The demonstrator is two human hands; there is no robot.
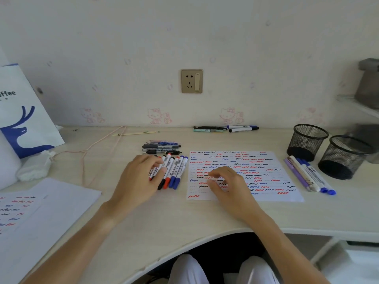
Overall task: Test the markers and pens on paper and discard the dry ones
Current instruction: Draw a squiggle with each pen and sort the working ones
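Note:
A row of several white markers [174, 171] with red, blue and black caps lies left of the test paper [266, 175], which is covered in red, blue and black squiggles. My left hand [141, 177] lies over the left end of that row, its fingers and thumb curled round one red marker [152, 174]. My right hand [227, 181] rests on the left part of the paper with loosely curled fingers, holding nothing. Behind the row lies a pile of dark pens [161, 148].
Several markers and pens [307, 175] lie right of the paper beside two black mesh pen cups [307, 140] [344, 156]. More pens [225, 129] lie by the wall. Used sheets [41, 206] and a white paper bag [22, 111] sit at the left, with a pink cord [98, 144].

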